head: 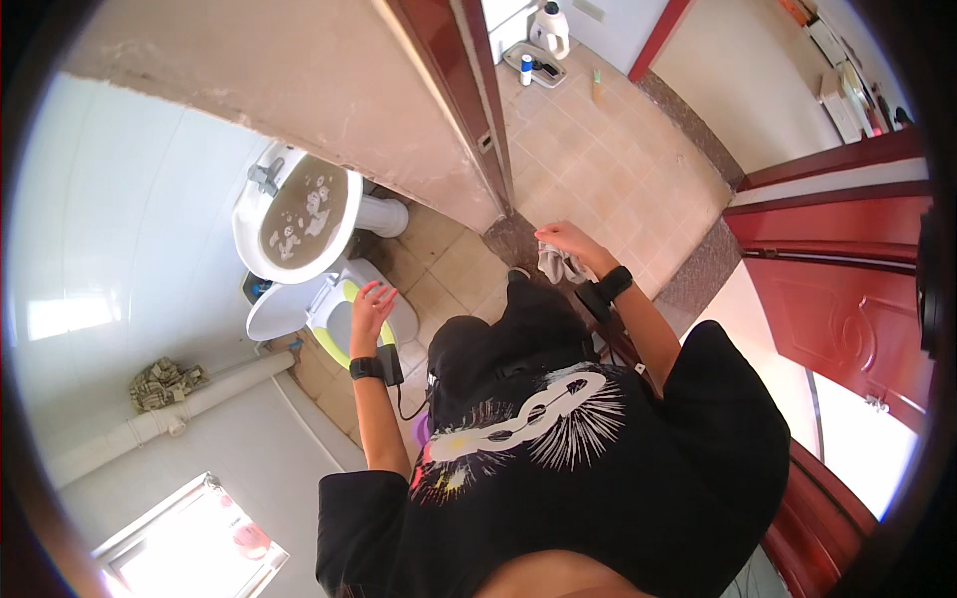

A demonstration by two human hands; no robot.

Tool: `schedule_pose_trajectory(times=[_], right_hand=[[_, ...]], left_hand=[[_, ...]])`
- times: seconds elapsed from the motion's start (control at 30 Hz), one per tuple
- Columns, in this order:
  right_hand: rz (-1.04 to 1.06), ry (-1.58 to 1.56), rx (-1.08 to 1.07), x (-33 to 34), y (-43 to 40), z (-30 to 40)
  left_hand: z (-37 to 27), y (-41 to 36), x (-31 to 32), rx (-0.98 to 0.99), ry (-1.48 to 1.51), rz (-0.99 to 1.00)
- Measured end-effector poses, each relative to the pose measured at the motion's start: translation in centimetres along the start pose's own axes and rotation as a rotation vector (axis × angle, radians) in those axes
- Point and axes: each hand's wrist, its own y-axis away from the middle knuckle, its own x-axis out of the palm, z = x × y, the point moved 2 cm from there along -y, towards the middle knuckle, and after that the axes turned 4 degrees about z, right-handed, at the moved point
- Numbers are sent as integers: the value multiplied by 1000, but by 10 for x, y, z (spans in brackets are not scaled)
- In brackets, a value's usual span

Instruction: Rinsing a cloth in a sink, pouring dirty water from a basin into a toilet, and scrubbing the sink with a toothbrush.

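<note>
My right hand (572, 243) grips a greyish-white cloth (557, 263), which hangs below my fingers over the dark stone threshold. My left hand (371, 310) holds nothing; its fingers are apart and slightly curled, and from this angle it appears over the toilet (340, 329) with a yellow-green seat cover and raised lid. Beyond that hand stands a white pedestal washbasin (351, 217), filled with murky brown water (299, 232) with patches of foam. A metal faucet (265, 177) sits on its rim. Each wrist wears a black band with a small box.
A wall end and a red door frame (478, 112) separate the bathroom from the tiled room (591, 172). There, a white jug (552, 31), a tray (549, 71) and a brush-like object (597, 84) rest on the floor. A crumpled cloth (166, 383) lies on a white pipe (179, 415).
</note>
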Motion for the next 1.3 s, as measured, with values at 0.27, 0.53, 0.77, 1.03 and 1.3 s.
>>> schedule_pose_trajectory(times=[0.27,0.53,0.77,1.03,1.3], right_hand=[[15,130,8,-6,11,4],[30,-11,3,-9,4,-5],[212,-163,36,8,4,31],[535,49,169,58,-26,56],[749,285,27,112,24,85]], left_hand=[[-15,20,0,96,-350,-4],[-18,36,18,160,-506,-114],[18,54,-16,254,-273,-96],[75,144,-56,286,-171,-560],[168,277,-45,429,110,-677]])
